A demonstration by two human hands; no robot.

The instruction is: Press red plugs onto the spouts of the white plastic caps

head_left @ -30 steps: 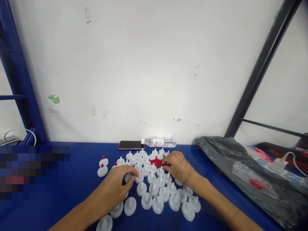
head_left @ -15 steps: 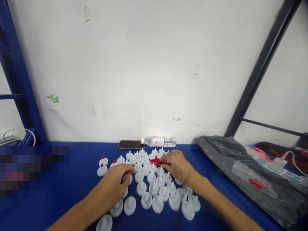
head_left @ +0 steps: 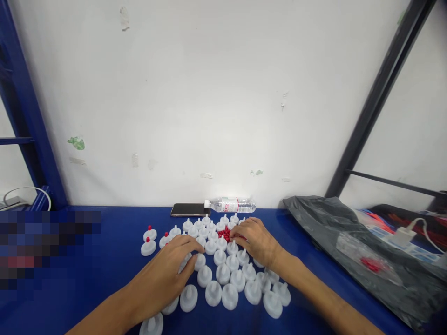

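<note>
Many white round lids with pointed spouts stand on the blue table. My left hand (head_left: pixel 169 267) curves round one white spout lid (head_left: pixel 200 263), thumb on the near side and forefinger by its spout. My right hand (head_left: pixel 256 239) reaches into the pile of small red caps (head_left: pixel 224 234), its fingers pinched at the pile's right edge on a red cap that is mostly hidden. Left of my left hand, several spout lids wear red caps, such as the red-capped lid (head_left: pixel 148 246). Other bare spout lids (head_left: pixel 222 273) surround both hands.
Against the wall lie a phone (head_left: pixel 188 210) and a clear plastic bottle (head_left: pixel 232 204) on its side. To the right is a dark grey plastic bag (head_left: pixel 324 232), with a clear bag of red caps (head_left: pixel 370 263) and a white charger (head_left: pixel 403 236) on that side.
My left hand has moved right, off a red-capped lid, to the neighbouring bare lid, which has shifted slightly towards me. My right hand has edged slightly left at the red caps.
</note>
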